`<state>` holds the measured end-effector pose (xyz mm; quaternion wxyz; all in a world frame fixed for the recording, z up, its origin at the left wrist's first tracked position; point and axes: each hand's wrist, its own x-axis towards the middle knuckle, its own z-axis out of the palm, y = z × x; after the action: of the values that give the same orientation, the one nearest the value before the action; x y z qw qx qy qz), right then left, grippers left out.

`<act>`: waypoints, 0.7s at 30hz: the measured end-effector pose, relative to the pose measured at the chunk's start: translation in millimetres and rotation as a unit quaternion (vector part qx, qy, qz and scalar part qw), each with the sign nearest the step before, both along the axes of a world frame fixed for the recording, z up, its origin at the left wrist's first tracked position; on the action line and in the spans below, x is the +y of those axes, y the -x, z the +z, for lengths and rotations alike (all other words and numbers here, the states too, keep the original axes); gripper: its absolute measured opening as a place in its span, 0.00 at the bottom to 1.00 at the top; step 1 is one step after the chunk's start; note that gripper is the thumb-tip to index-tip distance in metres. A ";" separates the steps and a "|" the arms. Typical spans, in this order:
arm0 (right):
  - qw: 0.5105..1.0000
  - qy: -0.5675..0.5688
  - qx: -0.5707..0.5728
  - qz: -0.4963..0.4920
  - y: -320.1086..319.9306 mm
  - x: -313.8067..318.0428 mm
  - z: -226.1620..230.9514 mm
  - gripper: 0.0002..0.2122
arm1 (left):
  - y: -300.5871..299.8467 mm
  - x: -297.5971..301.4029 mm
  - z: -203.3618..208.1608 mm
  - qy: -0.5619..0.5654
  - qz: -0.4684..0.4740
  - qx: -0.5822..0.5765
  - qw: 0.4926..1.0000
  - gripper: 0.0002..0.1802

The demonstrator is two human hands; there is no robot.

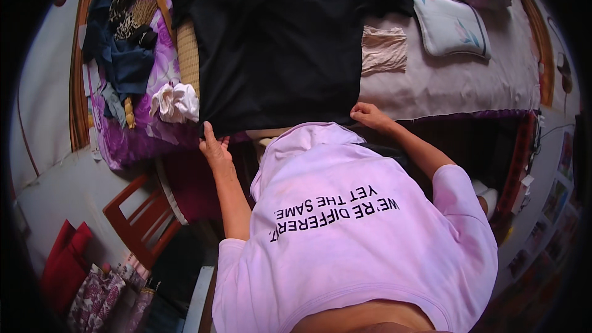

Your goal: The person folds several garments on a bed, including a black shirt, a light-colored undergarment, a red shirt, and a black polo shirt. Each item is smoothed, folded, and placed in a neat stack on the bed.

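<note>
A black T-shirt (280, 55) lies spread over the bed, its hem toward me and its sleeves at the far side. A small pale print sits high on its front. At the hem's left corner, my left hand (214, 146) pinches the cloth between thumb and fingers. My right hand (370, 116) is closed on the hem's right corner. Both corners are pulled apart, so the hem runs nearly straight between my hands. The shirt's upper edge runs out of the picture.
Right of the shirt lie a folded beige cloth (383, 49) and a white patterned pillow (449, 24) on a pale sheet (493, 89). Leftward are a crumpled white cloth (176, 103), dark blue clothing (126, 58) and a purple floral cover (132, 142). A wooden chair (145, 219) stands lower left.
</note>
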<state>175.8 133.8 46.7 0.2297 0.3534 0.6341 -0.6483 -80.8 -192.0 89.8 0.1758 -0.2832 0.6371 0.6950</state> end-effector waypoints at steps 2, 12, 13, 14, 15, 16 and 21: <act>0.999 -0.004 0.030 0.018 -0.5 0.5 1.0 0.05 | 3.4 -3.1 -4.6 0.069 -0.042 -0.023 0.996 0.20; 0.983 0.124 0.010 -0.132 11.6 27.8 102.8 0.05 | 25.7 14.7 47.8 -0.115 -0.005 0.120 0.986 0.23; 0.984 0.134 0.008 -0.113 8.2 32.3 103.8 0.05 | 27.2 17.7 53.2 -0.125 -0.006 0.125 0.984 0.23; 0.984 0.137 0.008 -0.116 8.2 34.5 108.4 0.05 | 28.0 20.4 58.4 -0.134 -0.007 0.130 0.982 0.24; 0.983 0.139 0.007 -0.119 8.9 36.1 115.7 0.04 | 27.2 21.7 63.5 -0.156 -0.021 0.128 0.979 0.25; 0.982 0.141 0.007 -0.121 9.4 37.5 120.0 0.04 | 25.9 22.4 65.4 -0.157 -0.016 0.125 0.980 0.25; 0.951 0.189 0.042 -0.243 13.5 45.9 124.6 0.03 | 21.2 23.2 67.1 -0.160 -0.008 0.125 0.979 0.25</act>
<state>162.3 179.7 171.3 0.1009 0.4189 0.4044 -0.8067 -102.0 -168.8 156.9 0.1434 -0.1572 0.5368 0.8165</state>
